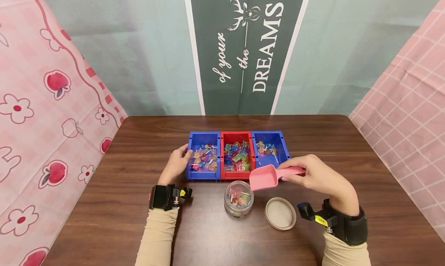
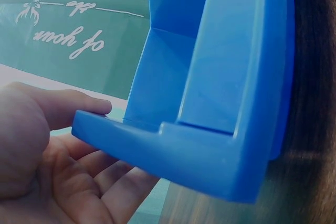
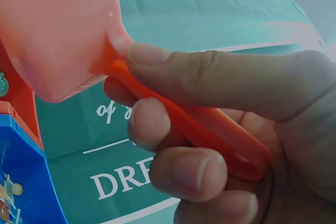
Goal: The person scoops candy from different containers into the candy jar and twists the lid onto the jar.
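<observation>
My right hand grips a pink scoop by its handle, thumb along the top and fingers curled beneath. The scoop's pan appears empty and hangs above and right of an uncapped clear jar that has small colourful candy-like pieces inside. With my left hand I hold the outer side wall of the left blue bin, thumb at the rim and fingers outside, as the left wrist view shows. Colourful lollipop-shaped pieces lie in this bin.
A red bin full of wrapped candy-like pieces stands in the middle. The right blue bin holds fewer pieces. All three bins touch in a row. A round lid lies right of the jar on the wooden table.
</observation>
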The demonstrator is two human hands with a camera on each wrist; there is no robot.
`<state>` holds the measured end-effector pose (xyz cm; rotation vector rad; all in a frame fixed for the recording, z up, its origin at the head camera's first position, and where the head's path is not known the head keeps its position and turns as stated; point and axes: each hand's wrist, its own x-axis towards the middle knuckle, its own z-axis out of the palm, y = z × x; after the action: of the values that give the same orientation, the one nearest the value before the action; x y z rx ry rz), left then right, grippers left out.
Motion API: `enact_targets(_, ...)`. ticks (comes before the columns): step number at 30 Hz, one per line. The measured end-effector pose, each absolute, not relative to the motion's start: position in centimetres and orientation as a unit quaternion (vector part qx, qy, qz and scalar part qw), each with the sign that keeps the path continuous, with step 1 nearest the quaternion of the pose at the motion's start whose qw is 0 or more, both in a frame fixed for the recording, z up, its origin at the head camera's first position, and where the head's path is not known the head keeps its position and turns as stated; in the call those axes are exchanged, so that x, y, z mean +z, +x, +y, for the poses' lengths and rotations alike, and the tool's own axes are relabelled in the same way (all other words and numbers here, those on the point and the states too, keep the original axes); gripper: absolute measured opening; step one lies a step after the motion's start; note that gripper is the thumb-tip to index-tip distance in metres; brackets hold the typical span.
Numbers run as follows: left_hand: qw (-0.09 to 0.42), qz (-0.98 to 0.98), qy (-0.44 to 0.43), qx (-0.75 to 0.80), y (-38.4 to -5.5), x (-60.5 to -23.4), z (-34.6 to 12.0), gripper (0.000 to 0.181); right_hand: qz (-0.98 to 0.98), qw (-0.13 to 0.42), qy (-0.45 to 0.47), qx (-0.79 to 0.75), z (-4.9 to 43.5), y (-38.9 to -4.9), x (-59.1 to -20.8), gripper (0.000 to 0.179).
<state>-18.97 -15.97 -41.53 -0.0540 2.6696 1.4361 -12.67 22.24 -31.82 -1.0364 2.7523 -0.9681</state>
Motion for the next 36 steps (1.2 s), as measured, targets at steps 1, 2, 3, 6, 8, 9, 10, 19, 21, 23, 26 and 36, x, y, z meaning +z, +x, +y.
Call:
enact_targets(1, 0.056, 0.879, -0.017, 0.473, -19.0, -41.5, -16.0, 0.048, 0.892, 0.023, -0.329, -0.31, 22.3, -12.6, -31.8, 0.015)
enact_targets(2, 0.057, 0.878, -0.019, 0.475, -19.0, -41.5, -16.0, 0.048, 0.896, 0.021, -0.323, -0.304, 22.4, -12.6, -31.7, 0.015)
enact_targets(3, 0.057, 0.878, -0.019, 0.475, -19.0, -41.4, -16.0, 0.048, 0.9, 0.021, -0.316, -0.3, 22.5, -12.5, -31.7, 0.015)
enact_targets(6, 0.057, 0.878, -0.018, 0.476, -18.9, -41.4, -16.0, 0.048, 0.909, 0.025, -0.298, -0.291, 22.7, -12.5, -31.6, 0.014)
enact_targets(8, 0.057, 0.876, -0.018, 0.478, -18.8, -41.3, -15.9, 0.048, 0.915, 0.025, -0.283, -0.287, 23.0, -12.4, -31.5, 0.014)
enact_targets(9, 0.057, 0.876, -0.018, 0.478, -18.8, -41.2, -15.9, 0.048, 0.918, 0.027, -0.275, -0.286, 23.1, -12.4, -31.4, 0.014)
enact_targets(10, 0.057, 0.876, -0.016, 0.479, -18.8, -41.2, -15.9, 0.048, 0.921, 0.028, -0.266, -0.283, 23.3, -12.4, -31.3, 0.014)
enact_targets(19, 0.063, 0.875, -0.016, 0.479, -19.0, -41.4, -16.1, 0.048, 0.953, 0.002, -0.188, -0.238, 24.1, -12.6, -31.2, 0.018)
enact_targets(21, 0.065, 0.876, -0.016, 0.478, -19.0, -41.5, -16.1, 0.049, 0.958, -0.008, -0.174, -0.227, 23.9, -12.8, -31.2, 0.021)
enact_targets(23, 0.067, 0.875, -0.018, 0.479, -19.1, -41.5, -16.1, 0.049, 0.961, -0.01, -0.162, -0.222, 23.7, -13.0, -31.4, 0.024)
enact_targets(26, 0.069, 0.874, -0.019, 0.481, -19.2, -41.6, -16.0, 0.049, 0.964, -0.009, -0.15, -0.217, 23.6, -13.5, -31.7, 0.025)
enact_targets(36, 0.066, 0.875, -0.023, 0.479, -19.0, -41.5, -16.0, 0.048, 0.964, 0.033, -0.119, -0.235, 22.1, -15.3, -33.5, 0.024)
